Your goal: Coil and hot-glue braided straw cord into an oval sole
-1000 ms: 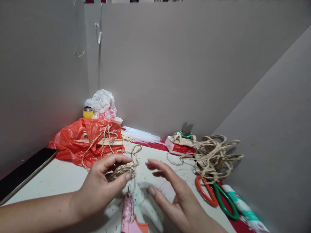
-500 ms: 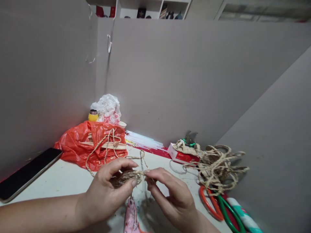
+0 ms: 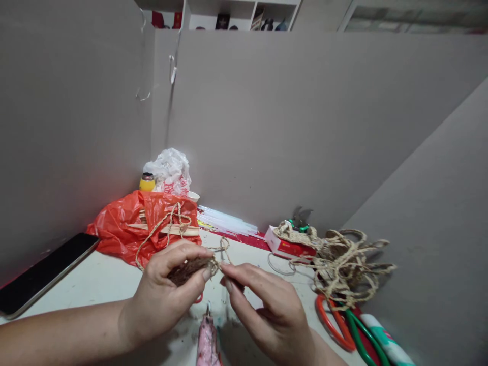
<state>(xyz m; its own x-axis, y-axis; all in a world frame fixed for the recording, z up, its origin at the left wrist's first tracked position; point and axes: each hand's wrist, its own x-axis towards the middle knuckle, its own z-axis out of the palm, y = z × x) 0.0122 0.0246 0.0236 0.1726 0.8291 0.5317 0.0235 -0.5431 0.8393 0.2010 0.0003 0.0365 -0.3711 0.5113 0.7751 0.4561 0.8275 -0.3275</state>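
Observation:
My left hand (image 3: 163, 297) is closed around a small bundle of braided jute rope (image 3: 190, 265), held between thumb and fingers just above the table. My right hand (image 3: 267, 307) pinches the rope's end beside the left fingertips. From the bundle a loose length of jute rope (image 3: 162, 229) trails back over a red plastic bag (image 3: 125, 226). A pink glue gun (image 3: 208, 343) lies on the table below both hands, its tip pointing towards them.
A black phone (image 3: 41, 274) lies at the left edge. A tangle of jute rope (image 3: 343, 264) sits at right on a red box (image 3: 287, 245), with orange and green scissors (image 3: 343, 320), clear glue sticks (image 3: 229, 223), a yellow bottle (image 3: 147, 182) and a white bag (image 3: 170, 170). Grey cardboard walls (image 3: 267, 127) enclose the table.
My right hand, open and apart a second ago, has come in and pinched the rope end next to my left hand. Both hands have lifted slightly; the view tilted up.

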